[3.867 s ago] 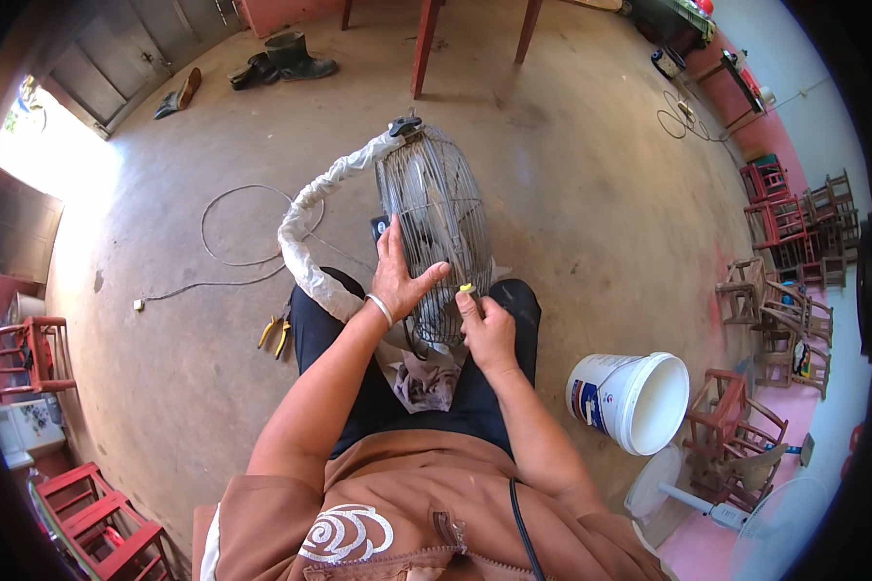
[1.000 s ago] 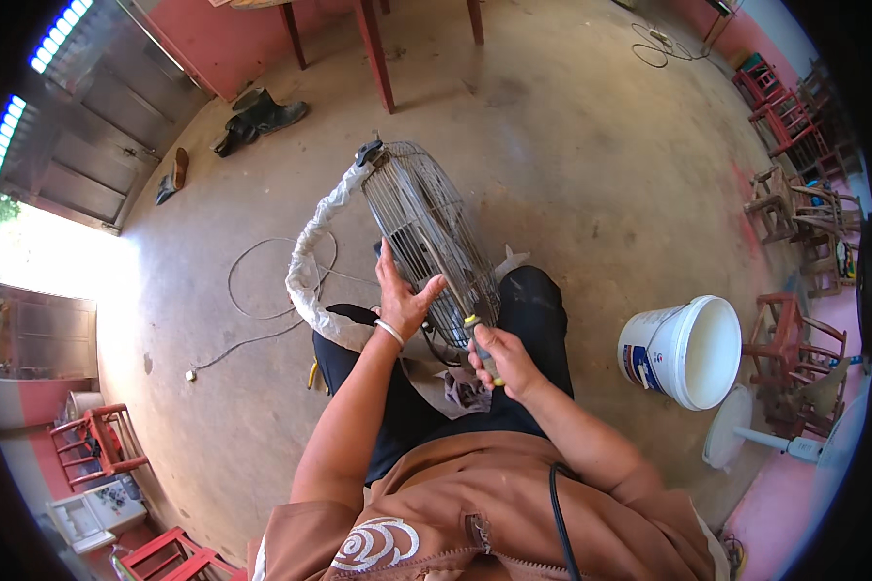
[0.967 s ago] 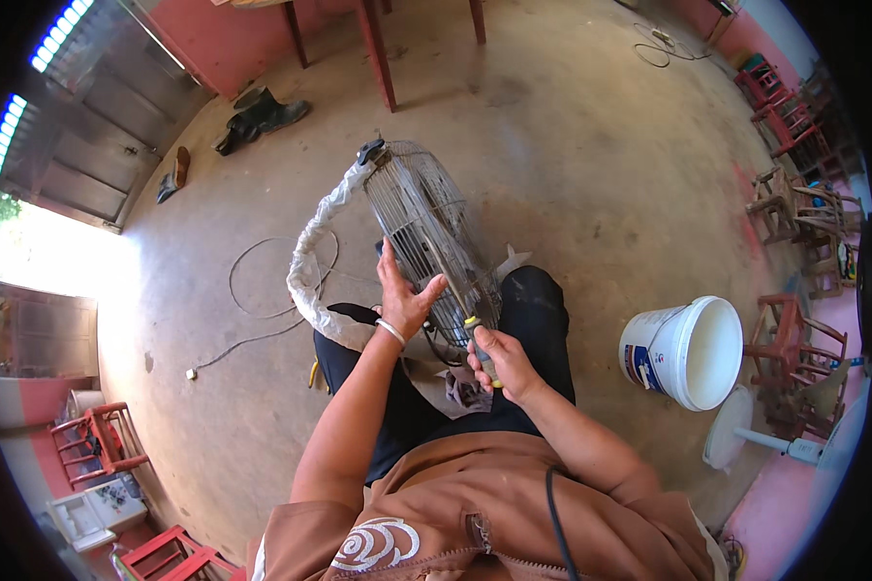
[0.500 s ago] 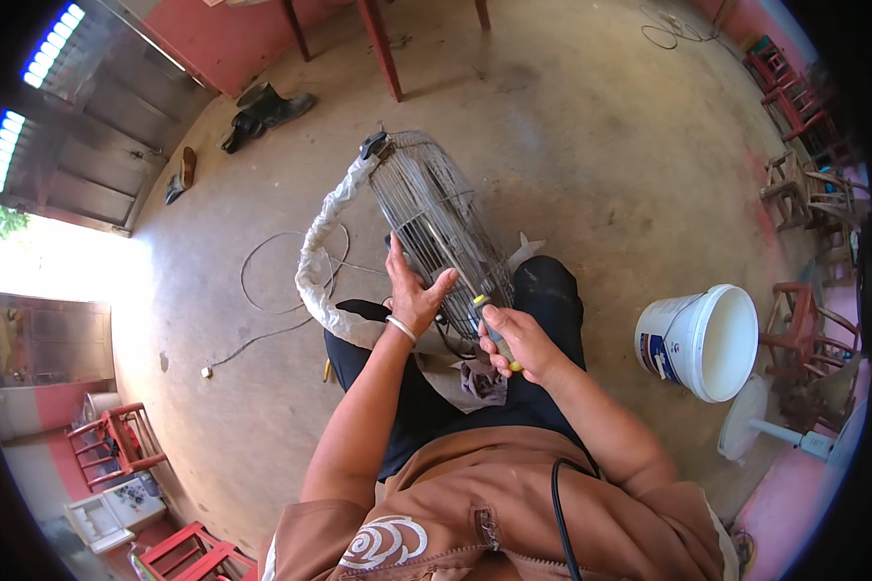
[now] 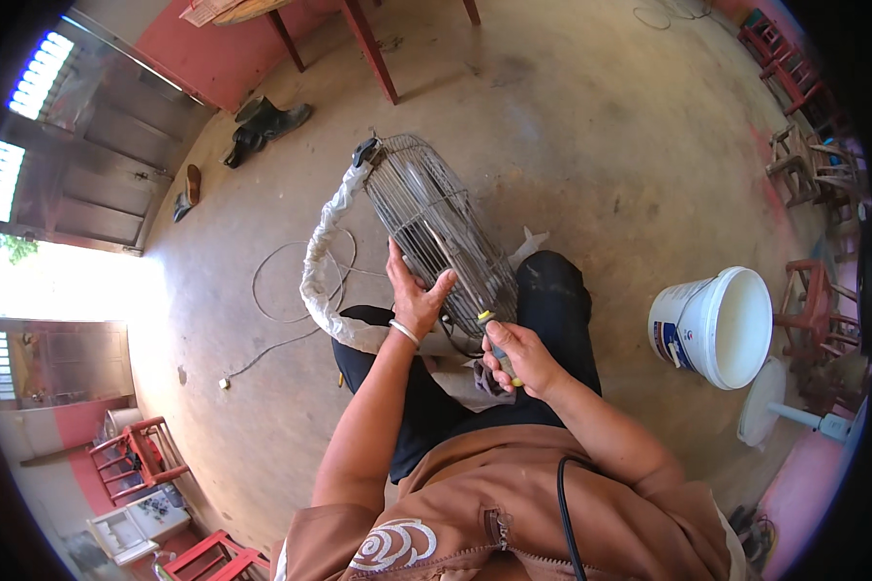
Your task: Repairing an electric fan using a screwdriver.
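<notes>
A wire fan cage (image 5: 436, 213), with blades inside, leans between my knees. A loop wrapped in crumpled white material (image 5: 315, 261) curves from its top down over my left leg. My left hand (image 5: 417, 295) grips the cage's lower left side, thumb across the wires. In my right hand (image 5: 521, 353) is a grey-and-yellow screwdriver (image 5: 484, 319), its long shaft reaching up against the cage, the tip hard to make out among the wires. A crumpled rag (image 5: 489, 382) lies beneath.
A white bucket (image 5: 709, 329) lies right of my knee near a white fan (image 5: 756, 407). A cable (image 5: 271, 349) loops on the floor at left. Boots (image 5: 262, 131) and a red-legged table (image 5: 378, 58) are ahead, stacked chairs (image 5: 790, 77) along the right, an open doorway (image 5: 48, 281) at left.
Since the earliest frame the cage's top has tilted left, and my right hand has come to wrap round the screwdriver's handle. Since a second ago both hands have shifted slightly rightward in view.
</notes>
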Motion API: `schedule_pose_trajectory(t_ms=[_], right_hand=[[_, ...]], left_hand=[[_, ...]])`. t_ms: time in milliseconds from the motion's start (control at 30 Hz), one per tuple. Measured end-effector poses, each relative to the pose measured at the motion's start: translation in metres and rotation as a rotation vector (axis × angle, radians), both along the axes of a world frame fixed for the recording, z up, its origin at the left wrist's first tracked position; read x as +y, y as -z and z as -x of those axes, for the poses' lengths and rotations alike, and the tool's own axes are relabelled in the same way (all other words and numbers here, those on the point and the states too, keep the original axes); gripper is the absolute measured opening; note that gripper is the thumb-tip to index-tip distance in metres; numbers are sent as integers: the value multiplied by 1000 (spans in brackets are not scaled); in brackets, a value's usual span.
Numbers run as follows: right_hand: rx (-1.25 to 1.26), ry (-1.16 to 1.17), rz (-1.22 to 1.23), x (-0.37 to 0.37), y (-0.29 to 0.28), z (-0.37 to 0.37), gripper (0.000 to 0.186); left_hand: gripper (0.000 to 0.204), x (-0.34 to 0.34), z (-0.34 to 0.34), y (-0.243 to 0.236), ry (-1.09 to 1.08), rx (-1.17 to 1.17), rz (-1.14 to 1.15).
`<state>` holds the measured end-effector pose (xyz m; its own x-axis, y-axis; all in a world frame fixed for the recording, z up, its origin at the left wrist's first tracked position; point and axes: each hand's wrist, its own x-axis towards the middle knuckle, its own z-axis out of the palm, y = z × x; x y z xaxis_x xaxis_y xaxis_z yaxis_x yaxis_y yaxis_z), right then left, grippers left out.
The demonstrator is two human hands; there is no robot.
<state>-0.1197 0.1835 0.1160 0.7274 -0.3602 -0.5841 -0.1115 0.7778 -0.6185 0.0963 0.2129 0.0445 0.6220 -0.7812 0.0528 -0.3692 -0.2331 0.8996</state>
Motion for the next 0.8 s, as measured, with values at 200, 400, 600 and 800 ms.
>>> schedule_pose_trajectory(t_ms=[200, 400, 600, 800], right_hand=[[-15, 37, -92, -3, -2, -5, 42], [-188, 130, -393, 17, 3, -16, 41], [-172, 96, -357, 10, -17, -19, 40], [-49, 26, -186, -7, -20, -13, 41]], left_hand=[[119, -3, -1, 1, -3, 0, -8], [117, -3, 0, 5, 4, -14, -9], [113, -3, 0, 6, -22, -27, 4], [114, -4, -1, 6, -5, -5, 36]])
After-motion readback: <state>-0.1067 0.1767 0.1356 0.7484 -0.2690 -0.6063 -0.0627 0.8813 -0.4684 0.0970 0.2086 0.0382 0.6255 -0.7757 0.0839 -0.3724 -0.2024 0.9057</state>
